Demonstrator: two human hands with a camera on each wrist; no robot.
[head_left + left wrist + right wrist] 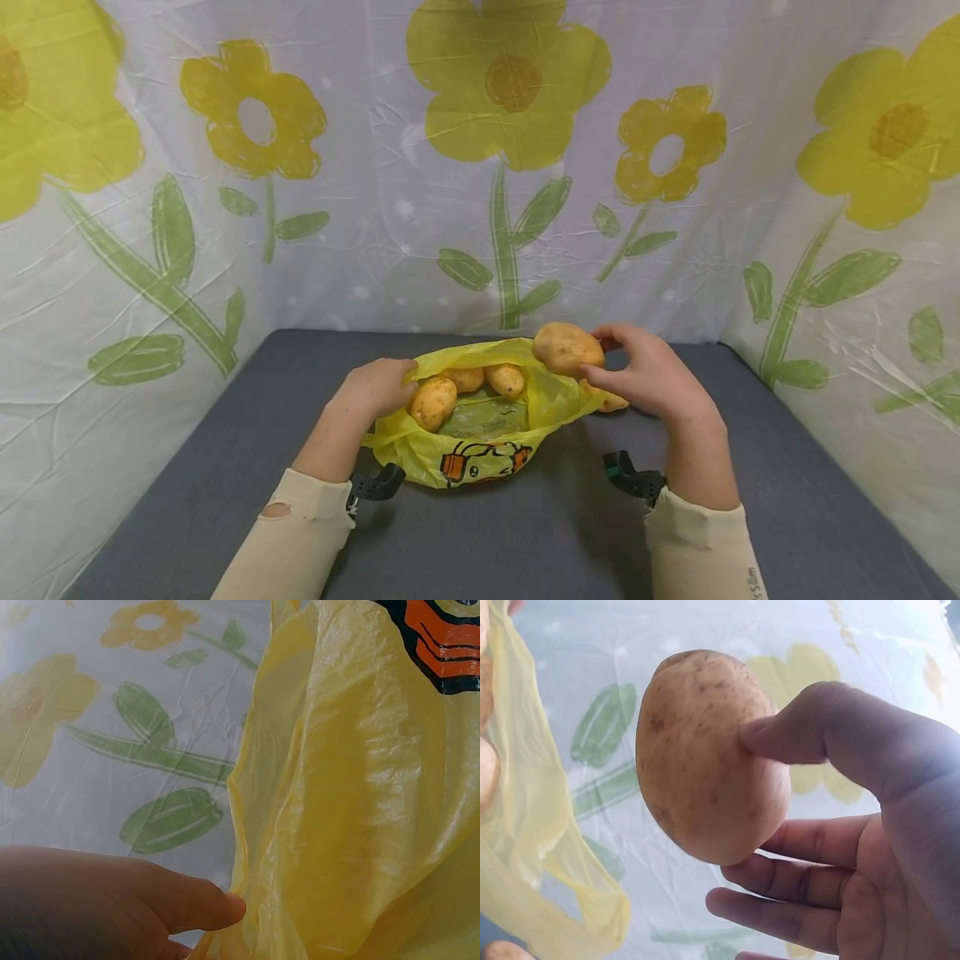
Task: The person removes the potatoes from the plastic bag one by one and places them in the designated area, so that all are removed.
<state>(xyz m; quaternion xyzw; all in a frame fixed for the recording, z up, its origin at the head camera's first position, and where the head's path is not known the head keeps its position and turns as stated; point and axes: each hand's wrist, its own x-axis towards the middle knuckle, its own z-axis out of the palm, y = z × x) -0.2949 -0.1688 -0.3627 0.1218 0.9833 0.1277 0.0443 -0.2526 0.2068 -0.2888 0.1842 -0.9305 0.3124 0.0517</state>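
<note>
Right hand (pixel 651 379) is pinching one potato (pixel 567 348) between thumb and fingers, just above the yellow bag (pixel 480 454). Left hand (pixel 381 385) is gripping the bag's rim, holding its mouth open on the desk (pixel 525 533); more potatoes (pixel 465 387) are lying inside.

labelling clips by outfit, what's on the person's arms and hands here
Both hands, left hand and right hand, are bare. Cream long sleeves end above the wrists; the left one has a small hole. A dark wrist mount sits under each forearm.

Bag mouth (pixel 480 367) open – potatoes (pixel 465 387) fill it; table (pixel 525 533) around bare.
</note>
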